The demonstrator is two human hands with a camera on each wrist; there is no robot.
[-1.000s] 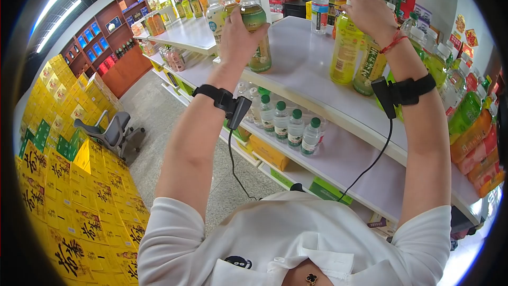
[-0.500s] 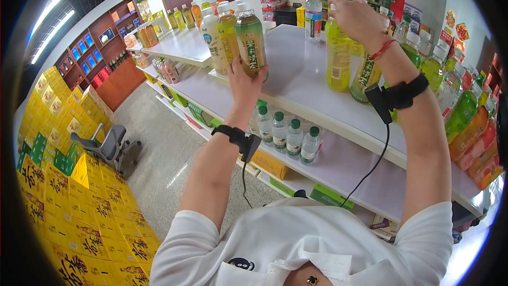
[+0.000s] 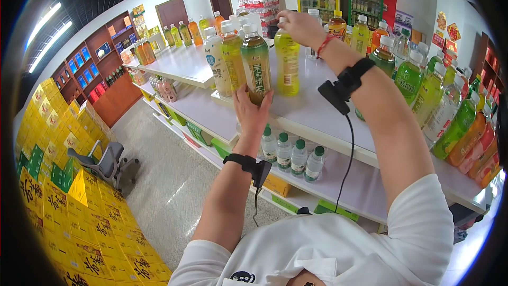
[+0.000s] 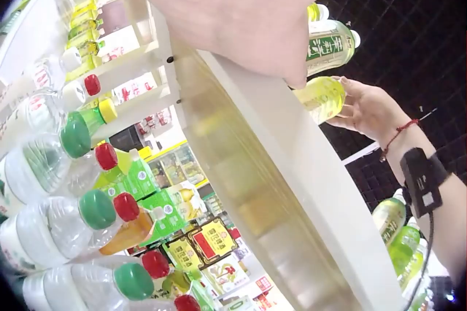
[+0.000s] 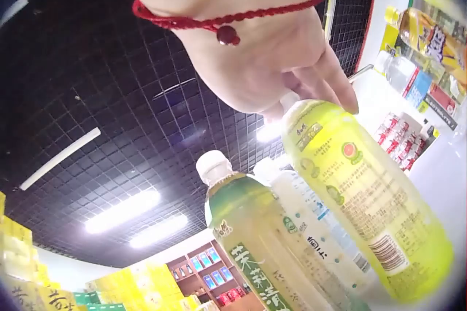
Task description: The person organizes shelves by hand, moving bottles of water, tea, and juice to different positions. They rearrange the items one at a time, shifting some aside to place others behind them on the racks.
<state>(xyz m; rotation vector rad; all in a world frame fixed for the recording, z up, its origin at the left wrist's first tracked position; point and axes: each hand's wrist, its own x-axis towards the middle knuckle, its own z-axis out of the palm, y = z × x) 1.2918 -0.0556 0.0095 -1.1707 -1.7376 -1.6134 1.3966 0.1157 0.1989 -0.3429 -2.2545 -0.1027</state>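
My right hand point(image 3: 304, 29) pinches the white cap of a yellow-green drink bottle point(image 3: 287, 66) from above; the right wrist view shows this upright bottle point(image 5: 365, 194) with the fingers at its neck. Low on the front of a green-labelled tea bottle point(image 3: 256, 63), my left hand point(image 3: 252, 111) holds its base between thumb and fingers. Tight beside that bottle stand another yellow-green bottle point(image 3: 231, 55) and a white-labelled bottle point(image 3: 214, 66). In the left wrist view the left palm point(image 4: 248, 12) hides most of what it holds.
Several bottles crowd the right of the white shelf point(image 3: 328, 108), including a green one point(image 3: 408, 77). Green-capped water bottles point(image 3: 299, 159) stand on the level below. Yellow cartons point(image 3: 58, 169) and an office chair point(image 3: 108, 161) are at the left.
My left hand has slid down from the tea bottle's upper part to its base. The right hand has carried the yellow-green bottle leftward, next to the tea bottle.
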